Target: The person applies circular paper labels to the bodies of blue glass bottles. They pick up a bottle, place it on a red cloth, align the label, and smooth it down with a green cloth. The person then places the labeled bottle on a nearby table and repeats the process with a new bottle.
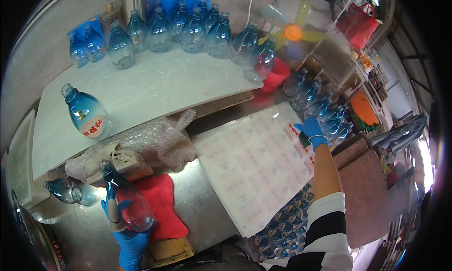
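My left hand point(123, 226), in a blue glove with a greyish cover on one finger, is closed around a clear glass bottle point(134, 207) with a blue neck. The bottle is tilted above a red cloth point(169, 210) on the metal worktop. My right hand point(310, 130), also blue-gloved, is at the far right edge of a large pale sheet of printed decals point(249, 172). Its fingers look pinched on the sheet beside red-printed decals; the fingertips are partly hidden. Another blue bottle point(63, 190) lies on its side left of the held one.
A raised white board point(155, 90) carries a decorated bottle point(86, 112) and a row of blue bottles point(193, 33) at the back. Bubble wrap point(160, 141) runs along its front edge. More bottles point(318, 104) stand beyond my right hand, near a fan point(293, 32).
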